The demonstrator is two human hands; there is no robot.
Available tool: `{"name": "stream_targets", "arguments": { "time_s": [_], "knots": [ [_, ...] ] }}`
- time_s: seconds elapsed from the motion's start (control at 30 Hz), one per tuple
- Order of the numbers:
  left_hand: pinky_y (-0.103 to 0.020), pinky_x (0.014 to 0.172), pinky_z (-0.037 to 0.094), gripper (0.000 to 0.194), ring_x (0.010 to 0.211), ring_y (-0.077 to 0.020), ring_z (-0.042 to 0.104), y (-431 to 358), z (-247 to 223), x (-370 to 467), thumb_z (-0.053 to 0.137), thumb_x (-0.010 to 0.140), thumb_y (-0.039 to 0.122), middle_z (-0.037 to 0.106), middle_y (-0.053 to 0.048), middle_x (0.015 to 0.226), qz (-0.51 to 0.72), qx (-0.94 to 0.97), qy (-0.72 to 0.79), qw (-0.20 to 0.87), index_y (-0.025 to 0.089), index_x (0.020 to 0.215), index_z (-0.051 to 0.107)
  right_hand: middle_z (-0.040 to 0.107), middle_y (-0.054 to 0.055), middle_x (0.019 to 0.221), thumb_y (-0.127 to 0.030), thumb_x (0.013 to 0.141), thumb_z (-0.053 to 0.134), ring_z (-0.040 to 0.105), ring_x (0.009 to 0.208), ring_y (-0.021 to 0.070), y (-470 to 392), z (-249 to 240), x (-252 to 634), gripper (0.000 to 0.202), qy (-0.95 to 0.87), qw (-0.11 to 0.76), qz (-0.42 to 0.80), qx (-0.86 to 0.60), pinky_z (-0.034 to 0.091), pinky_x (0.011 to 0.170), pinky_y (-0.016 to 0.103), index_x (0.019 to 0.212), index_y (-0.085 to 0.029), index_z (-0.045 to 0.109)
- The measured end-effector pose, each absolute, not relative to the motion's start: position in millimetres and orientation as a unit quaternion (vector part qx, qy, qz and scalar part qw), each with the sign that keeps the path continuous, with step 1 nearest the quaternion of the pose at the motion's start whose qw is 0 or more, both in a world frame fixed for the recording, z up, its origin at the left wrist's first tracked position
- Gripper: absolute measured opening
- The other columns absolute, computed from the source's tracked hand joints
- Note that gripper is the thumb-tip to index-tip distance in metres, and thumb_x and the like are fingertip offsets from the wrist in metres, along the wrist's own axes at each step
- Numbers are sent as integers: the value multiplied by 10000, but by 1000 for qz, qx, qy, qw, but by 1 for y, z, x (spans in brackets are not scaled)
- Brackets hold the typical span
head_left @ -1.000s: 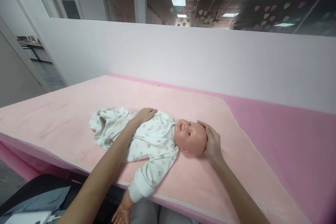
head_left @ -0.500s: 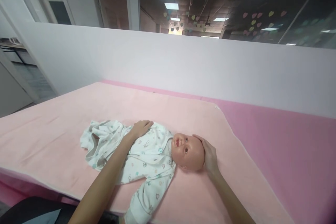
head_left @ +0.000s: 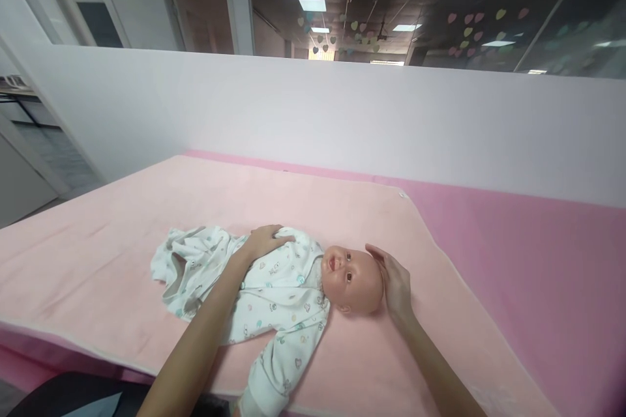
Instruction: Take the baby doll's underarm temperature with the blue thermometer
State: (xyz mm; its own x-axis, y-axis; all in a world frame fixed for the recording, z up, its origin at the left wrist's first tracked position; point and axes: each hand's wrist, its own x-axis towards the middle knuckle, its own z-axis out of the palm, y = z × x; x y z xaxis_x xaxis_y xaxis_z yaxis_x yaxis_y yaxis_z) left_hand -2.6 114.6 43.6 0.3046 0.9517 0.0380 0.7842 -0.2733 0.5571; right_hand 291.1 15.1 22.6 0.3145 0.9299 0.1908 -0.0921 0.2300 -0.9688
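A baby doll (head_left: 359, 279) lies on its back with its head to the right, its face up and its mouth open. It wears a white printed outfit (head_left: 278, 300), whose lower part lies crumpled at the left. My left hand (head_left: 267, 241) rests flat on the far side of the doll's torso, fingers extended. At the crown of the doll's head is my right hand (head_left: 395, 279), slightly cupped with its fingers extended; whether the palm touches the head cannot be made out.
The doll lies on a peach sheet (head_left: 147, 202) over a pink surface (head_left: 508, 241). A white low wall (head_left: 342, 117) with glass above it runs along the back. One outfit sleeve reaches the near edge.
My right hand has shifted slightly right and its fingers have lifted off the top of the doll's head. My left hand stays on the torso, its fingers a little more spread.
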Motion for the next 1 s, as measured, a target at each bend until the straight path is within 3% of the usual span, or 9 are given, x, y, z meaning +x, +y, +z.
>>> {"name": "stream_targets", "arguments": {
  "time_s": [0.17,0.33,0.47,0.67,0.83,1.0],
  "knots": [
    [-366,861,385,529,978,-284,559,117,41,-3,440,695,658,649,-64,1047,186,776,560,225,230,950,618,655,75,1057,-478,760,552,564,1035,251,20,20,297,359,-459,621,412,-484,425,921,383,923,-192,696],
    [-358,856,392,525,981,-279,557,119,38,-5,450,691,644,643,-69,1060,188,776,558,226,227,965,615,654,84,1058,-483,762,549,568,1038,239,21,22,301,374,-440,668,377,-467,403,951,401,938,-184,688],
    [-361,866,390,530,977,-282,558,119,38,-5,443,696,645,644,-83,1049,185,777,558,228,220,966,611,652,82,1065,-508,738,564,573,1028,251,20,25,298,396,-461,624,410,-479,423,927,388,934,-190,696],
    [-368,871,385,516,960,-277,561,116,40,-5,422,719,638,639,-83,1059,189,781,548,234,229,972,608,636,73,1101,-505,737,570,518,1114,252,19,28,299,402,-466,649,383,-463,351,1001,419,966,-195,686],
    [-360,869,387,532,989,-284,550,115,41,-5,425,712,639,633,-88,1066,191,776,552,237,216,981,601,649,80,1074,-502,740,568,556,1055,254,19,26,298,389,-477,616,418,-468,395,957,411,944,-196,695],
    [-349,860,389,517,992,-282,554,115,41,-5,419,725,633,636,-72,1066,192,780,552,224,220,976,602,653,76,1064,-504,757,541,548,1070,245,19,27,298,391,-460,655,382,-462,375,976,406,938,-192,693]
  ]
}}
